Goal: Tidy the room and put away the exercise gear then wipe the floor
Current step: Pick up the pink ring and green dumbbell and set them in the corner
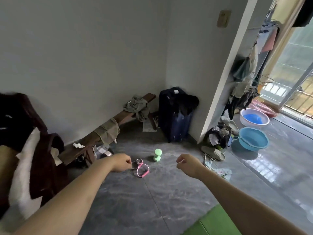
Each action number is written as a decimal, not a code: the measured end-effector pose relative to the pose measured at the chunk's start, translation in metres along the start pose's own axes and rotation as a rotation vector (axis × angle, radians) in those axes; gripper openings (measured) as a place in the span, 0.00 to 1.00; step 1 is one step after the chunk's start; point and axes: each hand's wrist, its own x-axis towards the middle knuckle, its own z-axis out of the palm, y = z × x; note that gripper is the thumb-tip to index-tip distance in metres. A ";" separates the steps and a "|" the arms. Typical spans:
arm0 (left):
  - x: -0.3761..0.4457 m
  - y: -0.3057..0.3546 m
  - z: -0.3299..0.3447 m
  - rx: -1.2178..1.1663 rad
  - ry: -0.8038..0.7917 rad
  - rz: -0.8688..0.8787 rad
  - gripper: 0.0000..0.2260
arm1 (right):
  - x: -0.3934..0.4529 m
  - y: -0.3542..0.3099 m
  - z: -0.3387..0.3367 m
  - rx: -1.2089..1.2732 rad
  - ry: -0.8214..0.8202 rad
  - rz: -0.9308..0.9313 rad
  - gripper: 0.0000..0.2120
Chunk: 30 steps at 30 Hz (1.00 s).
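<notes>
Glossy wet-looking floor (152, 200), wood bench (88, 141), plastic basins (253, 139).

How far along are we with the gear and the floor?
Early, by the look of it. Nothing visibly put away: the green dumbbell and pink resistance band lie on the floor, clothes drape the bench. In hand: the left hand and right hand are curled, seemingly pinching a thin cord, though it is hard to make out. Left: gear, clutter, wiping.

On the floor (152, 200), the resistance band (140, 167) lies just left of and nearer than the upright dumbbell (157, 155); behind them stands a suitcase (174, 114) in the corner, a bench (105, 133) along the left wall, two basins (252, 128) to the right.
</notes>
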 end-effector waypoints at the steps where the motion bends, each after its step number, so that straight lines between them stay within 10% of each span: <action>1: 0.013 -0.003 -0.003 0.011 -0.008 -0.003 0.12 | 0.015 0.000 -0.001 0.002 -0.007 0.015 0.10; 18: 0.318 -0.043 -0.098 -0.125 -0.030 -0.147 0.10 | 0.377 -0.009 -0.017 0.029 -0.103 0.117 0.23; 30: 0.472 -0.123 0.028 -0.393 -0.119 -0.378 0.03 | 0.476 0.060 0.060 -0.131 -0.240 0.135 0.29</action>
